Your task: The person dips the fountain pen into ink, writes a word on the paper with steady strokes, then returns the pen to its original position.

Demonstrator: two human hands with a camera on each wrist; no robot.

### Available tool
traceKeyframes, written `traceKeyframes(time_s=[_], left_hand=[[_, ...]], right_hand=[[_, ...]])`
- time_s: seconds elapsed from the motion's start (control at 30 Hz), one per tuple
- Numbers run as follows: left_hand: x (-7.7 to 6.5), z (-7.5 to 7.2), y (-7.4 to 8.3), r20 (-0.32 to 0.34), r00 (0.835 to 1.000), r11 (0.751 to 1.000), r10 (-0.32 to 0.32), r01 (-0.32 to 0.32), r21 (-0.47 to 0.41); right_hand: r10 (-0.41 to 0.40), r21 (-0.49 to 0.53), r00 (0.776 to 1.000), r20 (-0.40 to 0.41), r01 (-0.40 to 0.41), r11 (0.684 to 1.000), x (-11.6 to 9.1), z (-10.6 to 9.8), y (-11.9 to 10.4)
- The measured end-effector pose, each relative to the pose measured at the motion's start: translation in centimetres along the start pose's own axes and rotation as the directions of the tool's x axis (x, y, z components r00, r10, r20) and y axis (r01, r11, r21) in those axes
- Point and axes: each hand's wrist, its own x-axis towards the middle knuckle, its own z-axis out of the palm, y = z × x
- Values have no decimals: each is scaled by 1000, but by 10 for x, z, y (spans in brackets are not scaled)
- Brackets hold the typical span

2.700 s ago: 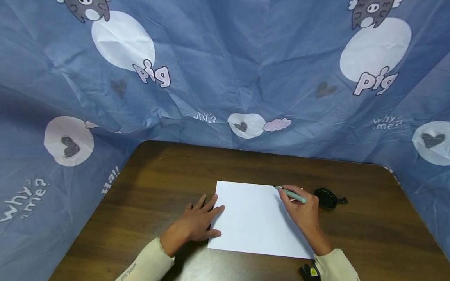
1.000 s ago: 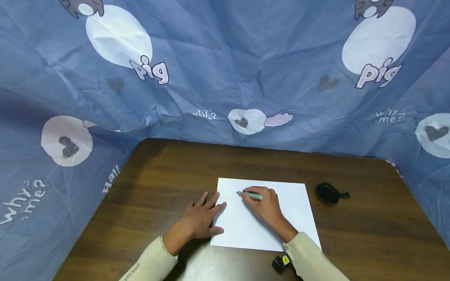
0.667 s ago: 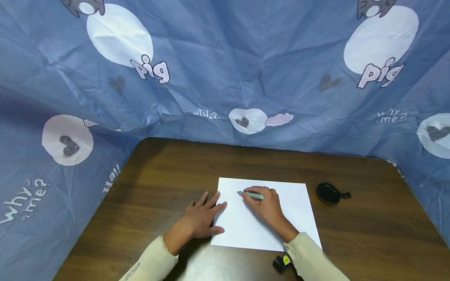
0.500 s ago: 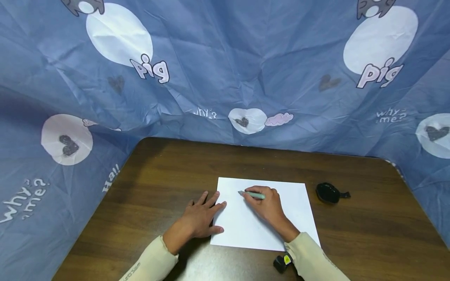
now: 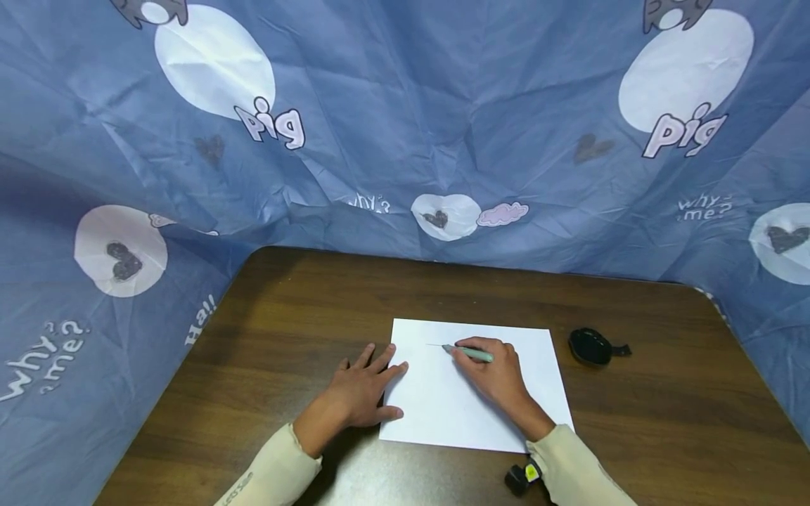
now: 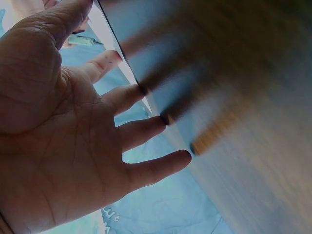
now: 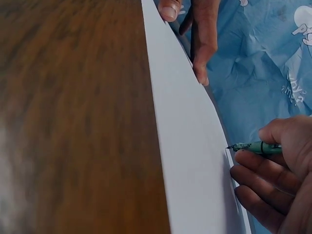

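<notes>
Paper (image 5: 436, 404): white, flat on the bench (image 5: 304, 330); a thin line (image 5: 434, 344) near its far edge.
Pen (image 5: 477, 354): green, over the paper, tip at the line's right end.
Right hand (image 5: 500, 372): fingers pinched around the pen.
Left hand (image 5: 357, 397): fingers spread, gripping nothing, at the paper's left edge.
Black object (image 5: 590, 347): on the bench, right of the paper.
</notes>
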Motion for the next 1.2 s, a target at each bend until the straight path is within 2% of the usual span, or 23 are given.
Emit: traceKeyframes(time_s=[0.4,0.73,0.97,1.2], left_hand=[[0,4,-1,18,1000,1000,-8,8,-12],[0,5,-2,6,1000,1000,-4,4,-26],[1,5,-2,18,1000,1000,-11,11,-14],[2,5,-3,4,1000,1000,-6,6,-17]], right_hand=[[92,10,995,-24,-92,996,-6,-16,13],[131,-4,990,-54,-131,991,-12,-36,27],[191,12,977,-99,-191,982,-21,-53,37],[270,15,951,-152,-271,963,-29,-71,49]])
